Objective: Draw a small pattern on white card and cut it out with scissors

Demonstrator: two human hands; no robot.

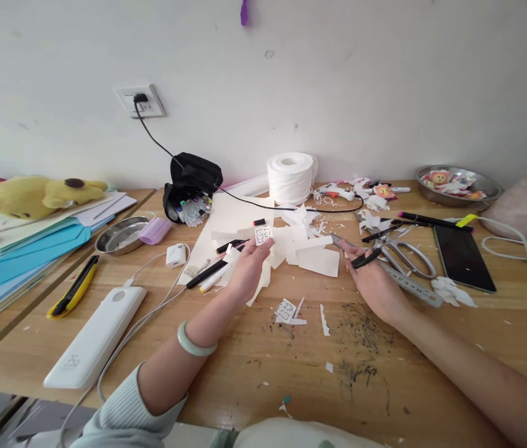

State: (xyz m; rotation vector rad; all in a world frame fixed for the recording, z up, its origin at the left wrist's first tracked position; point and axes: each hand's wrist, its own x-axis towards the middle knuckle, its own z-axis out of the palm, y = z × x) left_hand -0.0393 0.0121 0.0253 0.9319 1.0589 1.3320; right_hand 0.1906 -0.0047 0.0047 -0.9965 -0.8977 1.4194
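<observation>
Head view: a small patterned paper square (262, 234) is pinched in the left hand (250, 267), while a black-handled cutting tool (366, 257), perhaps scissors, is grasped in the right hand (375, 283), its blade pointed toward the left. A second patterned piece (285, 310) is laid between the hands, nearer the body, with narrow paper strips (297, 322) beside it. Both patterned pieces appear already drawn and cut small; whether trimming is left on the held one cannot be told. Blank paper pieces (318, 262) are seen between the hands, apparently unmarked.

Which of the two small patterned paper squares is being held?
The upper square, in the left hand; the other square lies down on the table.
</observation>
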